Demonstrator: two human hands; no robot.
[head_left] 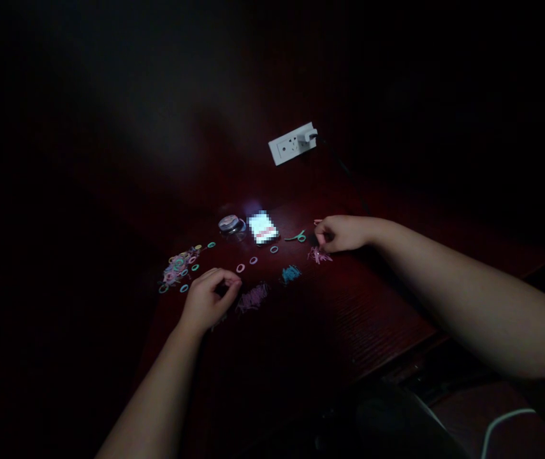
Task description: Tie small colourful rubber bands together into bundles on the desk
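Observation:
My left hand (211,298) rests on the dark table with thumb and forefinger curled nearly tip to tip; anything in the pinch is too small to make out. Just right of it lies a purple pile of small bands (253,298). My right hand (343,233) is closed in a pinch over a pink pile of small bands (320,255), and what it holds is hidden. Between the hands sits a blue pile of small bands (290,274). Loose hair ties, among them a pink ring (240,268), a purple ring (254,261) and a blue ring (274,250), lie beyond.
A mixed heap of coloured bands (176,268) is at the left. Behind stand a lidded clear jar (232,224) and a bright, blurred-out screen (263,227). A green looped item (301,236) lies near my right hand. A power strip (294,144) with a plug is farther back.

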